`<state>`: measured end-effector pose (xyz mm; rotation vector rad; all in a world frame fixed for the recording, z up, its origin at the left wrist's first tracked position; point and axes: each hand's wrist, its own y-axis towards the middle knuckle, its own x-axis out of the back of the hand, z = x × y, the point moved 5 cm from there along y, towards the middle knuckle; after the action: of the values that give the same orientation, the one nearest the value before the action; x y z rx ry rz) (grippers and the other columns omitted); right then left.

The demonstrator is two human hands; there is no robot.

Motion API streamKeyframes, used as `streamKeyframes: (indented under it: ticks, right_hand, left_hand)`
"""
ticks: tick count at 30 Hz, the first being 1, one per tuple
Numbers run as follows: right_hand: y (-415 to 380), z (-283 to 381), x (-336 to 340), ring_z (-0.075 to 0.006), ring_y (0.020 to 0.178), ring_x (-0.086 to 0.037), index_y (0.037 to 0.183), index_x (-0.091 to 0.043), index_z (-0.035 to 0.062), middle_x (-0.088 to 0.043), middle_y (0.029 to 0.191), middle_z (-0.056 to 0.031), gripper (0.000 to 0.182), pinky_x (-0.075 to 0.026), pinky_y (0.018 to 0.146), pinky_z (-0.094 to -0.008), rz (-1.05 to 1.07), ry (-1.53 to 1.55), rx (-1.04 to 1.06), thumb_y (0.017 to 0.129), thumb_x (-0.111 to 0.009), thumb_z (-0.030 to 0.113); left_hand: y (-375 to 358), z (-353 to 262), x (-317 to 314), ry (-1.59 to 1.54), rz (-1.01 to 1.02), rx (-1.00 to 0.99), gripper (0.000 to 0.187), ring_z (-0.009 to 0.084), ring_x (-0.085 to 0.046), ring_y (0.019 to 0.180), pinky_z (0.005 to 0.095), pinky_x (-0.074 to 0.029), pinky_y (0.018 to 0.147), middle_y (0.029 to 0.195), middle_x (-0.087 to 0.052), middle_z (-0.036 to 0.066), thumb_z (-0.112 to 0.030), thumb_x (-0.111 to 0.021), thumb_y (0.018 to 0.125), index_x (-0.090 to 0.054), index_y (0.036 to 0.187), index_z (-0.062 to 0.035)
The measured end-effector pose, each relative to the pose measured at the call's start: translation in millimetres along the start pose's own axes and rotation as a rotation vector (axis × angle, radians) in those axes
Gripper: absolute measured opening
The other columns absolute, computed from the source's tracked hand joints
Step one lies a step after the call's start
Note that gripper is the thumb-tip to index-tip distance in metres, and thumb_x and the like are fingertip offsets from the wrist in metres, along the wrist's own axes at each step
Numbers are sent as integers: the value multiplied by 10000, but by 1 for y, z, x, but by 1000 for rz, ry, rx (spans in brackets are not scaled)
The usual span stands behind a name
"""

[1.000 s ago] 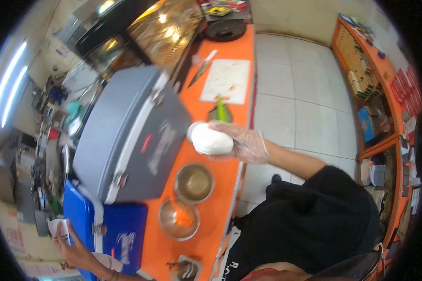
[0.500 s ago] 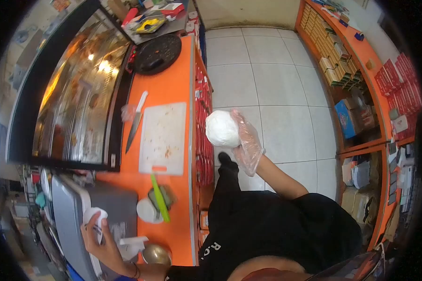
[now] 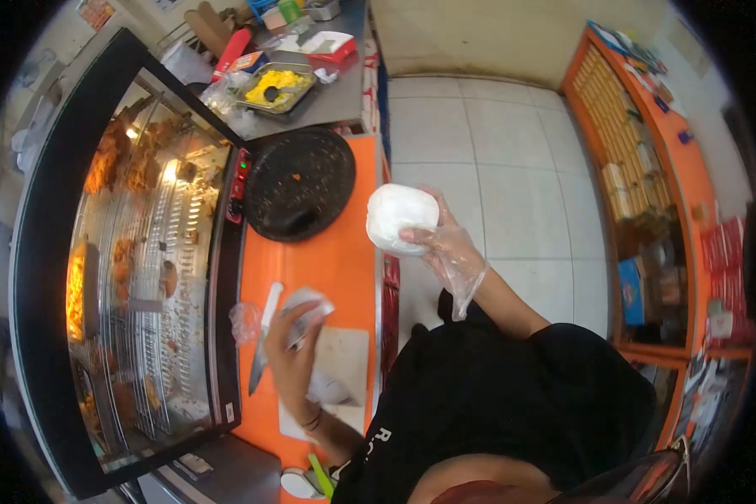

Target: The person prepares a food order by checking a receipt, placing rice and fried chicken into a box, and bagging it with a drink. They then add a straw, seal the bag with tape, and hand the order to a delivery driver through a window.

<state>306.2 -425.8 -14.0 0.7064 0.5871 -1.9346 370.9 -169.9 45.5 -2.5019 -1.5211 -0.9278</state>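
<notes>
From where I stand, the person's right hand, in a loose, crinkled clear plastic glove, is wrapped around a white rounded bundle, the thumb pressed on its front and the other fingers behind and along its side. The bundle is plump and matte, with blunt edges and a faintly creased skin, held up beside the orange counter, over the pale tiled floor. The bare left hand is over the counter, its thumb and fingers bent in around a small, crumpled white paper with thin, folded edges. Under that arm lies a flat, pale cutting board, partly hidden. Beside the hand is a knife with a white handle and a narrow, pointed metal blade, and next to it a puffy wad of clear plastic film. Farther up the counter sits a broad, round black tray, its dark surface speckled with crumbs. A shiny metal pan of soft yellow food lies beyond it. To the left stands a black-framed glass cabinet with wire racks and golden-brown, rough-crusted pieces. Near the bottom, a bright green strip lies by a round white lid.
</notes>
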Motion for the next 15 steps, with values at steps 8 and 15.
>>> streamKeyframes:
  ticks: [8, 15]
  right_hand:
    - [202, 12, 24, -234, 1265, -374, 1324, -369, 107, -379, 1316, -83, 730, -356, 1043, -374, 440, -368, -182, 740, -802, 173]
    - [429, 83, 62, -221, 1081, -572, 1366, -361, 100, -530, 1231, -123, 735, -508, 902, -372, 339, -361, -229, 756, -770, 84]
  left_hand:
    - [155, 47, -150, -210, -308, 407, 263, 131, -588, 763, 246, -449, 655, 881, -647, 82, -198, -734, 820, -684, 1002, -15]
    - [232, 24, -183, -35, -565, 627, 346, 138, -570, 818, 249, -442, 665, 996, -650, 89, -236, -699, 858, -642, 1130, -30]
